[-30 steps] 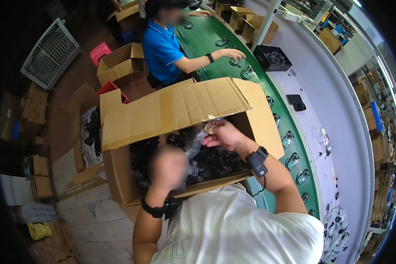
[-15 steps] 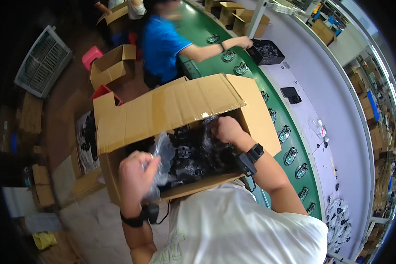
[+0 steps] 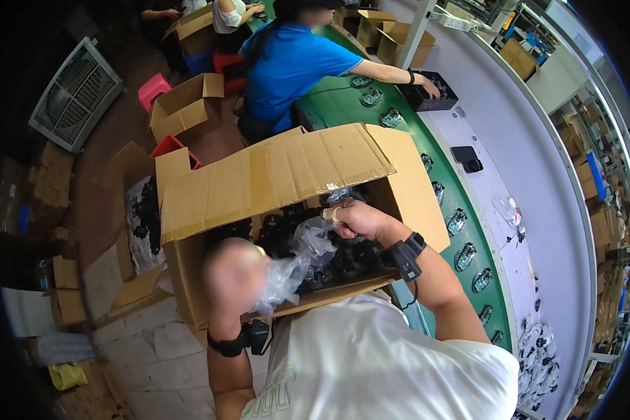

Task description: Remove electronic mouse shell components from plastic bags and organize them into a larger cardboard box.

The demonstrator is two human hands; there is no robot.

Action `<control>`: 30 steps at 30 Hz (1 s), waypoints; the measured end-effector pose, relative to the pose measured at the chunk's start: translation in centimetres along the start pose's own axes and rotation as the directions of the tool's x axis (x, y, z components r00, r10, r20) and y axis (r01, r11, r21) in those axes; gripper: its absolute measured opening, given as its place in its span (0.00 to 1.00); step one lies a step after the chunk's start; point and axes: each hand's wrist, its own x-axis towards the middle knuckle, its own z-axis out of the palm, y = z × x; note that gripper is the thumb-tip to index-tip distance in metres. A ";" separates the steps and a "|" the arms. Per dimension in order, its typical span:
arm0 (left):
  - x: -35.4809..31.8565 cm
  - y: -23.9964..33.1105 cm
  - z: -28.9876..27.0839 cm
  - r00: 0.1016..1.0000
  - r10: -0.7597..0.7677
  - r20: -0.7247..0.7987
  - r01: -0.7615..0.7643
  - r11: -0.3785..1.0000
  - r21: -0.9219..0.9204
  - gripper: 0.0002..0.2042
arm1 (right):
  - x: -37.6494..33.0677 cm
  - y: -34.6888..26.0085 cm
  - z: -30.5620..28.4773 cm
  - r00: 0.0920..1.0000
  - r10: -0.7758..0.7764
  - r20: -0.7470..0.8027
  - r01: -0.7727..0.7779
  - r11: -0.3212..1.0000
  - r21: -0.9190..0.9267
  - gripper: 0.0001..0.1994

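Observation:
A large open cardboard box (image 3: 273, 178) stands in front of me, with several black plastic parts (image 3: 346, 259) inside it. Across its opening stretches a crumpled clear plastic bag (image 3: 311, 238). My right hand (image 3: 360, 218) pinches the bag's far end between thumb and fingers, over the right part of the box. At the box's near left corner is my left hand (image 3: 234, 276). It is blurred, but the bag's other end runs up to it and seems gripped there. Both wrists wear black strapped devices.
To the right runs a green conveyor (image 3: 455, 245) carrying several circuit-board assemblies (image 3: 456, 222). A person in a blue shirt (image 3: 301, 66) reaches into a black bin (image 3: 434, 91) beyond it. Another open box (image 3: 185, 108), a pink stool (image 3: 152, 89) and a grey slatted panel (image 3: 75, 94) are at far left.
The bag has come across the black parts, and now spans between my hands. My left hand has moved slightly right and down. The person in blue has put a hand into the black bin.

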 end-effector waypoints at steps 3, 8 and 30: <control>-0.8 -1.5 0.0 0.961 -0.275 0.042 0.278 0.941 -0.195 0.10 | -0.9 -0.9 1.2 0.989 -0.125 -0.078 0.126 0.992 0.006 0.17; -1.3 -2.6 0.4 0.943 -0.332 -0.003 0.331 0.939 -0.096 0.12 | -1.7 -2.8 1.9 0.787 -0.616 -0.037 0.138 0.234 -0.963 0.09; -1.5 -2.9 0.4 0.986 -0.163 -0.043 0.166 0.984 0.067 0.09 | -2.7 -4.7 7.2 0.614 -0.730 0.302 0.781 0.503 -0.371 0.08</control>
